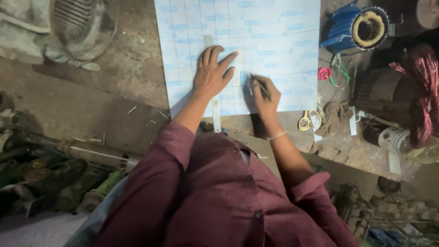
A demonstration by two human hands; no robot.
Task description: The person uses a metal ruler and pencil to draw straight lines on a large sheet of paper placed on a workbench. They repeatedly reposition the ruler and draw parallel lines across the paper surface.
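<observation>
Head view: two hands mark a pale blue-printed paper sheet at the table's near edge.
Left hand, fingers spread, presses a white strip ruler; right hand is clamped around a dark pencil on the sheet.

Large pale sheet with faint blue gridlines and print, lying flat on the worn bench in the upper middle of the frame, near edge just above the frame's centre. Narrow white ruler strip laid lengthwise across the sheet, lower end sticking out past the near edge, middle hidden under a palm. Small pale rectangular piece lying flat on the sheet just right of the strip, partly covered by fingertips. Thin dark pen tilted, tip touching the sheet right of that piece.
</observation>
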